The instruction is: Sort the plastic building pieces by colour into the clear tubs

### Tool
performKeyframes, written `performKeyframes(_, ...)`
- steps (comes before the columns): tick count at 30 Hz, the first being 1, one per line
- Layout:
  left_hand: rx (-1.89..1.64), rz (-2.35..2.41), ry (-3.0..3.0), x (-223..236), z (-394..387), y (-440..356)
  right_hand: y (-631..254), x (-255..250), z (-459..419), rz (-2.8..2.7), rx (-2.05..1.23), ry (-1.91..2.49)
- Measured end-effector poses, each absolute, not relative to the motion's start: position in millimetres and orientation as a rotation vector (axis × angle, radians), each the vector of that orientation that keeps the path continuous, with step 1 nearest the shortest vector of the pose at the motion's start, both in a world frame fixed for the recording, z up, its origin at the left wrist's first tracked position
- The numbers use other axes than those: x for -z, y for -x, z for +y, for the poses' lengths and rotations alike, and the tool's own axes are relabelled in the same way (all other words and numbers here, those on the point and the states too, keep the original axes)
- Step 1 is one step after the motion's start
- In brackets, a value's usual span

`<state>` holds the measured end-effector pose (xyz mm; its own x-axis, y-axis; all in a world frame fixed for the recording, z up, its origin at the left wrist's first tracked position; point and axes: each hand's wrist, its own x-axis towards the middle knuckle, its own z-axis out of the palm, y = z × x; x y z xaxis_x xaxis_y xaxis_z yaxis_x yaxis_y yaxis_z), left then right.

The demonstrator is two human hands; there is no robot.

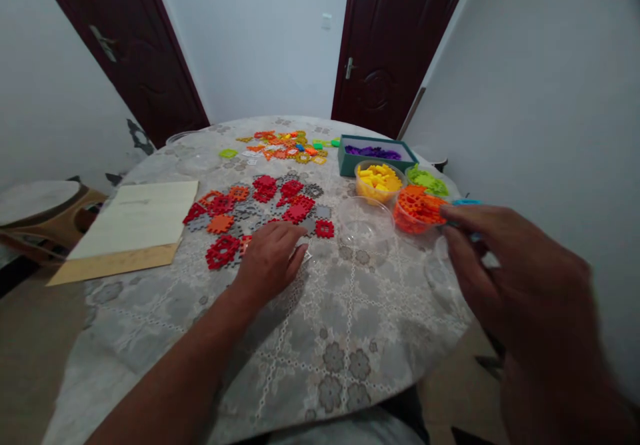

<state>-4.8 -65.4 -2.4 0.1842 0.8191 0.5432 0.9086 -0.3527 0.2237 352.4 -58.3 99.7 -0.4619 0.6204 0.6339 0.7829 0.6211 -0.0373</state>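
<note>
My left hand point(270, 256) rests at the near edge of a spread of red gear-shaped plastic pieces point(299, 209) and grey gear-shaped pieces point(246, 210). Its fingers are curled, and a small pale edge shows by the thumb; what they hold is hidden. On the right, my right hand point(525, 272) is raised beside a clear tub of orange plastic pieces point(419, 204). Thumb and forefinger pinch together around something small and dark that I cannot make out. A blue piece point(467, 202) shows just beyond these fingers.
Yellow pieces point(379, 178) and light green pieces point(428, 181) fill other tubs. A teal box point(349, 160) holds purple pieces. An empty clear tub point(366, 226) stands nearby. Mixed coloured pieces point(285, 145) lie farther back. Paper point(137, 215) lies left on the patterned tablecloth point(310, 338).
</note>
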Motion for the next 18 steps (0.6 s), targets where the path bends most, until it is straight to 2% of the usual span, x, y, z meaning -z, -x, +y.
performKeyframes(3,0.992,-1.696,2.187,14,-63,23,-325,-109,9,-2.320,0.471,1.439)
performKeyframes(8,1.056,-1.678,2.142,24,-60,42,-315,-83,70,-2.501,0.400,2.066)
performKeyframes(13,1.135,-1.663,2.093,25,-59,47,-306,-66,84,-2.500,0.366,2.241)
performKeyframes(18,1.191,-1.666,2.067,25,-60,47,-305,-56,87,-2.437,0.471,2.241)
